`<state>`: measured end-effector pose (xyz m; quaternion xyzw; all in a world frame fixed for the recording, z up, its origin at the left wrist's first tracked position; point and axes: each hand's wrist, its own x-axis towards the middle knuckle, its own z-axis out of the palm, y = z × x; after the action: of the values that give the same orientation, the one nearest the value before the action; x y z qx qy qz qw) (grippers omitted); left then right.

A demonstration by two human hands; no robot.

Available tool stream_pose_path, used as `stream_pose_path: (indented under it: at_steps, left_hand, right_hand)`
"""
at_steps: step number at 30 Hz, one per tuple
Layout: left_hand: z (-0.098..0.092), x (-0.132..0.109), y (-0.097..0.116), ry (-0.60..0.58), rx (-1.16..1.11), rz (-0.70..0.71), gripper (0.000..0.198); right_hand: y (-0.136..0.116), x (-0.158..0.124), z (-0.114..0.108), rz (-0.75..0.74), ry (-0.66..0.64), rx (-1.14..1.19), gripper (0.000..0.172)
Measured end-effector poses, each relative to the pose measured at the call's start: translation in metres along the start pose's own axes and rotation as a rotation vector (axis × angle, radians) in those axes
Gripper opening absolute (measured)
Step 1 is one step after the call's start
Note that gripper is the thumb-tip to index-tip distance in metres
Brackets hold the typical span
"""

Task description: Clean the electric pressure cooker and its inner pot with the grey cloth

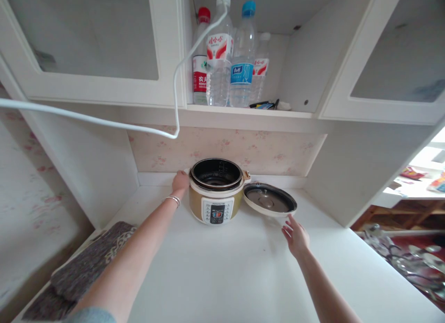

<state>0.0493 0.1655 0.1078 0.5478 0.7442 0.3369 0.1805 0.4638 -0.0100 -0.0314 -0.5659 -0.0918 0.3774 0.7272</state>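
A gold and white electric pressure cooker [216, 198] stands at the back of the white countertop [222, 272], with its dark inner pot [216, 174] uncovered. Its round lid [270, 199] lies upside down to the right, touching the cooker. My left hand [180, 180], with a silver bracelet on the wrist, is pressed against the cooker's left side; the fingers are out of sight behind it. My right hand [295, 234] hovers just in front of the lid with fingers stretched out and empty.
An open shelf above holds several water bottles [229, 59] and small items [264, 104]. A white cable [104, 121] hangs across from the left. White cabinet doors [90, 40] flank the shelf. A dark patterned cushion [90, 262] lies at the left.
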Motion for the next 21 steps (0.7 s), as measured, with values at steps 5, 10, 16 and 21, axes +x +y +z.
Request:
stream_pose_path:
  at_steps: [5,10,16,21]
  left_hand:
    - [-0.022,0.009,0.010,0.026,0.116,0.111,0.045]
    - [-0.021,0.023,0.030,-0.146,0.210,0.191,0.054]
    - [-0.021,0.025,0.045,-0.315,0.313,0.192,0.018]
    - [-0.027,0.022,0.054,-0.364,0.210,0.155,0.006]
  right_hand:
    - [-0.008,-0.003,-0.011,0.006,-0.073,-0.015,0.047]
    - [0.010,-0.013,-0.026,0.015,-0.143,-0.010,0.043]
    - [0.041,-0.030,-0.043,-0.166,-0.131,-0.174,0.043]
    - [0.041,-0.044,-0.041,-0.297,-0.162,-0.453,0.039]
